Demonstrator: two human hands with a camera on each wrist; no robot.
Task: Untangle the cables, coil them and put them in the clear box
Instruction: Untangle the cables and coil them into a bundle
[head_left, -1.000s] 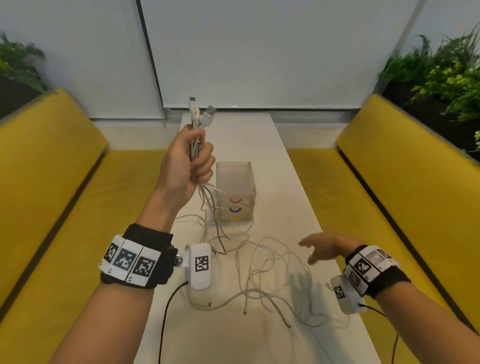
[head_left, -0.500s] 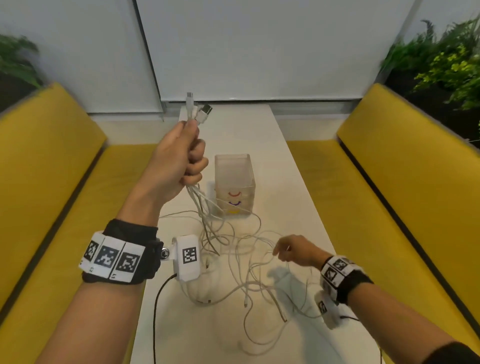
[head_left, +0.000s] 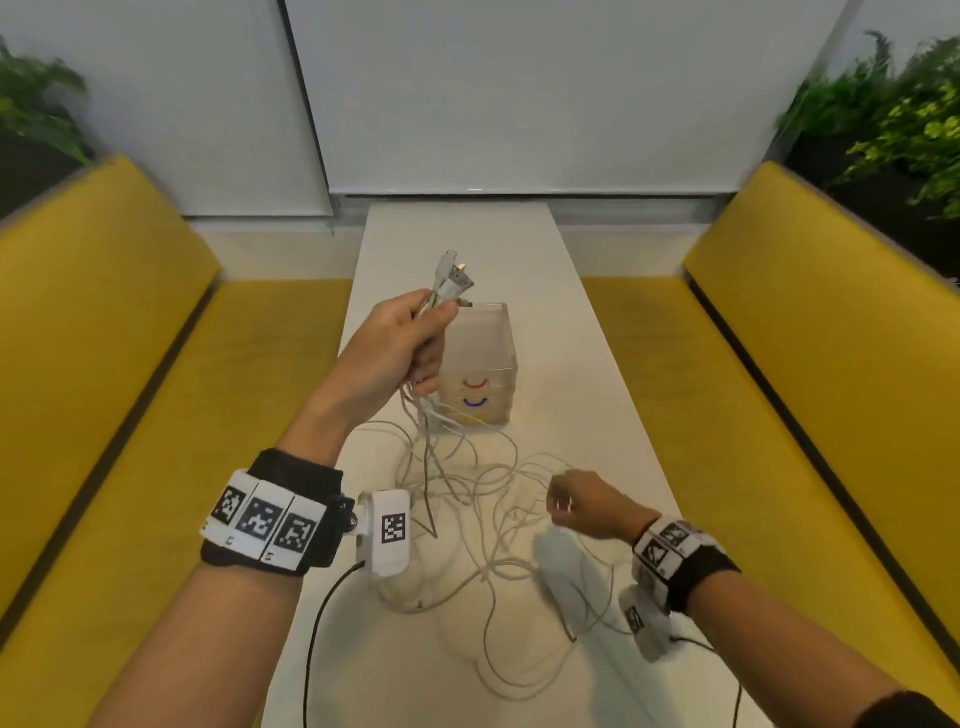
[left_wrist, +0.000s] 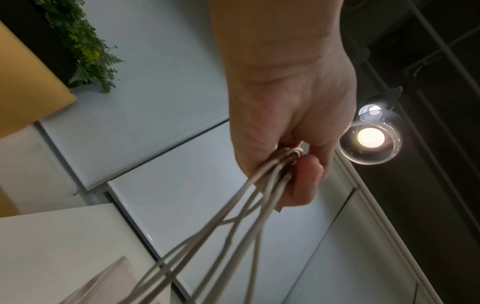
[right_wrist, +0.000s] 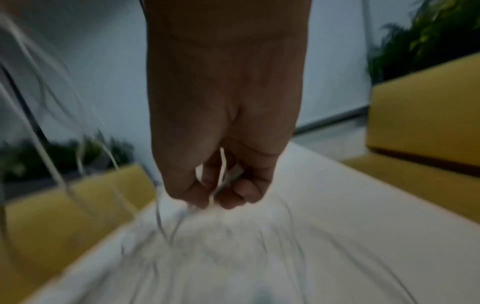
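Note:
My left hand (head_left: 415, 343) is raised over the white table (head_left: 582, 374) and grips a bunch of white cables (left_wrist: 262, 185). Their plug ends (head_left: 453, 275) stick up out of the fist. Below the fist the strands hang down into a loose tangle (head_left: 488, 499) spread on the table. My right hand (head_left: 571, 501) hovers low over the tangle's right side and pinches a cable end (right_wrist: 228, 179) between thumb and fingers. The clear box (head_left: 480, 374), with coloured arcs on its front, stands upright just behind my left hand.
Yellow benches (head_left: 119, 332) (head_left: 810, 332) run along both sides of the narrow table. Green plants (head_left: 893, 119) stand in the back corners. Black wrist-camera leads (head_left: 317, 634) trail off the table's near edge. A ceiling lamp (left_wrist: 370, 137) shows in the left wrist view.
My right hand has dropped from open in the air onto the tangle and closed on a cable end. My left hand has come down a little with its bunch.

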